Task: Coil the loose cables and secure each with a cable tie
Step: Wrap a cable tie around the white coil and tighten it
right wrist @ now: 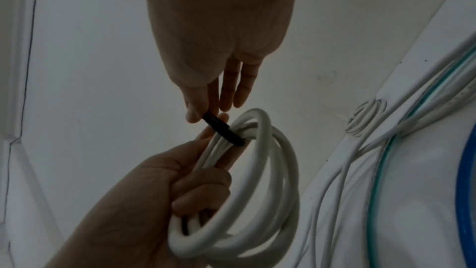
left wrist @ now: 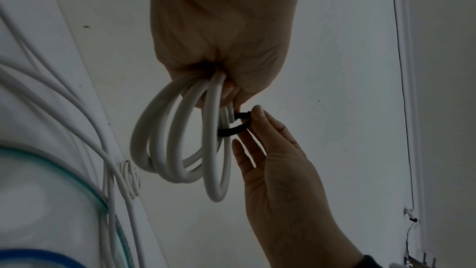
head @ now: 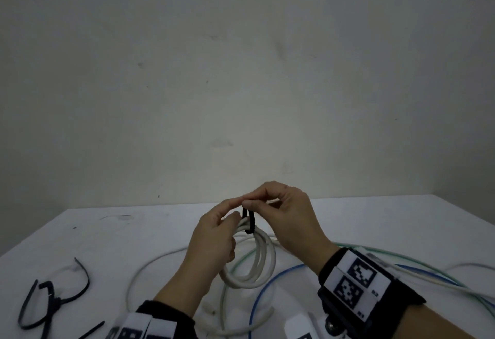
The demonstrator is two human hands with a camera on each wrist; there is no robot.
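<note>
A white cable coil (head: 263, 261) of several loops hangs above the white table (head: 134, 231). My left hand (head: 214, 239) grips the coil on its left side, fingers curled round the loops (right wrist: 195, 189). A black cable tie (head: 249, 220) loops round the top of the coil. My right hand (head: 289, 218) pinches the tie's upper end between thumb and forefinger (right wrist: 195, 113). The left wrist view shows the tie (left wrist: 231, 131) wrapped round the strands of the coil (left wrist: 165, 144), with the right hand's fingertips (left wrist: 257, 113) on it. The tie's loop looks loose.
Several spare black cable ties (head: 51, 301) lie at the table's front left. Loose white (head: 150, 263), green (head: 401, 257) and blue (head: 267, 282) cables sprawl beneath and right of my hands. A small wound white bundle (right wrist: 365, 117) lies near them. A wall stands behind the table.
</note>
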